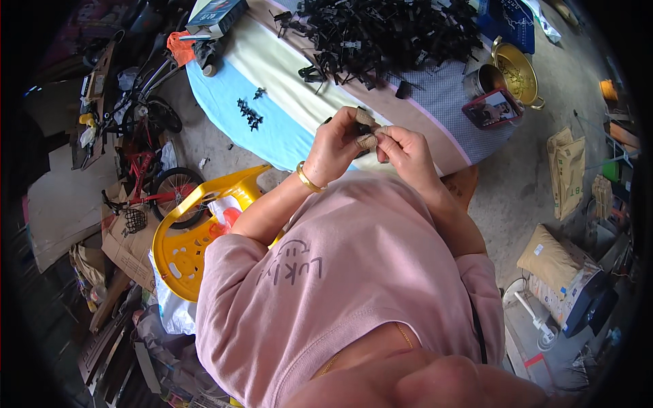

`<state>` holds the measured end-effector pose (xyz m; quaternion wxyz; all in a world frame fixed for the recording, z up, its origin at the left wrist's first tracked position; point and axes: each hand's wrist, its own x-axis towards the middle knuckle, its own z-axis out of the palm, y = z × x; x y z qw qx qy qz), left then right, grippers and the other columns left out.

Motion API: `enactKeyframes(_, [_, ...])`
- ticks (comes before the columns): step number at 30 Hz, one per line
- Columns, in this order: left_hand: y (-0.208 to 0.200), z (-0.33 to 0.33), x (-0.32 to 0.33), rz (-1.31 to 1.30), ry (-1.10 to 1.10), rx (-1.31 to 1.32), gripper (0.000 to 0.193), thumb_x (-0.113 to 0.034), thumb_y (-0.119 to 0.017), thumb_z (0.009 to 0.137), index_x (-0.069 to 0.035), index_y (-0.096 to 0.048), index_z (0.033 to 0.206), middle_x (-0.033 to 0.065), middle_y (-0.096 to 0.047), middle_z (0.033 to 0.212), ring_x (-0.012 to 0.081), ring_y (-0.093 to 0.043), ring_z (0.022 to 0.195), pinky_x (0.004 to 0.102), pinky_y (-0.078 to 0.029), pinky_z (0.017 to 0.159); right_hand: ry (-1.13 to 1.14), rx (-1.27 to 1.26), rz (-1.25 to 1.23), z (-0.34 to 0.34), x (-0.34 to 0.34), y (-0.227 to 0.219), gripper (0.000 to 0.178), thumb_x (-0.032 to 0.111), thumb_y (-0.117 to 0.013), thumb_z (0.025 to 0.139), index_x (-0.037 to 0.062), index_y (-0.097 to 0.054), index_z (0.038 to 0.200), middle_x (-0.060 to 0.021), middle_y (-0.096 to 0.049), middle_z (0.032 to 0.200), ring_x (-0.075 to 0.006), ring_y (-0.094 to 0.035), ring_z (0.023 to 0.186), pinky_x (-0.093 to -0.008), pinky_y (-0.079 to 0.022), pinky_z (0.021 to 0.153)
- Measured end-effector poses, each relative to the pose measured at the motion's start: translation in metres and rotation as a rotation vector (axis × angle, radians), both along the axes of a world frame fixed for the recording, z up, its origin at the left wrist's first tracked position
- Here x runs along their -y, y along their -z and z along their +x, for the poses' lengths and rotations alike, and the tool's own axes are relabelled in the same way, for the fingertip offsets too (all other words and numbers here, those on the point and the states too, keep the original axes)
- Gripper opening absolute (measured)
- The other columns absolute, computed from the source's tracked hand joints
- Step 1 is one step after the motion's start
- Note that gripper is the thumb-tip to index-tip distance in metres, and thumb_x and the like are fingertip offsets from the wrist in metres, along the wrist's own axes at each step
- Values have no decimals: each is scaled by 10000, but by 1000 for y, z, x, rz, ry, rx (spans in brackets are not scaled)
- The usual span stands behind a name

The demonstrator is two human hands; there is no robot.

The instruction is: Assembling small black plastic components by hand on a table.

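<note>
At the near edge of the cloth-covered table (286, 64), my left hand (335, 148) and my right hand (408, 155) meet fingertip to fingertip. Tan tape wraps some of the fingers, and a gold bangle (309, 178) circles my left wrist. Both hands are closed in a pinch around a small dark piece, mostly hidden by the fingers; its exact kind cannot be made out. Beyond them lies a large heap of black plastic parts (391, 37), some with thin prongs. A small group of similar little black parts (249, 114) rests on the light blue stripe to the left.
A phone (493, 109) leans by a metal cup (484, 83) and a brass-coloured pan (520, 75) at the table's right. A blue box (216, 19) stands far left. Beside me are a yellow plastic chair (178, 255) and a red bicycle (141, 163); a paper sack (566, 173) lies right.
</note>
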<state>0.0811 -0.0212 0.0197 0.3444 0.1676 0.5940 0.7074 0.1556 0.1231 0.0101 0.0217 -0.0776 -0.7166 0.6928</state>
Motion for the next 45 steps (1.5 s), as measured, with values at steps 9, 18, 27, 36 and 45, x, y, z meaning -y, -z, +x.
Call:
enactKeyframes(9, [37, -1, 6, -275, -29, -478, 258, -12, -637, 755, -10, -497, 973, 98, -602, 760, 155, -608, 699, 267, -487, 636, -117, 230, -64, -8, -7, 43, 186, 139, -512, 880, -12, -588, 801, 49, -494, 601, -23, -413, 524, -177, -330, 469])
enactKeyframes(18, [100, -18, 19, -664, 66, -691, 451, -81, -655, 684, -90, -512, 1111, 142, -596, 877, 273, -593, 765, 336, -473, 697, -31, 137, 1222, -63, -78, 103, 254, 73, -471, 778, 107, -545, 1019, -149, -603, 831, -335, -606, 734, -421, -479, 622])
enactKeyframes(27, [73, -14, -2, -514, 54, -787, 636, -95, -747, 589, -66, -493, 1172, 147, -544, 1096, 306, -508, 1039, 356, -430, 859, -71, 69, 1018, -75, -79, 92, 147, 134, -548, 742, 49, -634, 825, -164, -623, 792, -297, -621, 692, -378, -488, 610])
enactKeyframes(36, [45, -30, -16, -154, 153, -461, 801, 38, -735, 624, 11, -308, 1301, 119, -491, 1180, 171, -517, 1043, 302, -463, 848, -47, 206, -274, -37, -24, 39, 217, 172, -659, 783, -37, -636, 837, 7, -581, 677, -34, -490, 612, -184, -394, 537])
enactKeyframes(45, [23, -40, -7, 50, 330, 150, 576, 33, -663, 729, -2, -402, 1241, 86, -530, 1121, 136, -530, 980, 287, -476, 816, -44, 138, -145, -24, -18, 40, 211, 111, -625, 805, -41, -601, 948, -7, -587, 738, -39, -502, 622, -186, -405, 531])
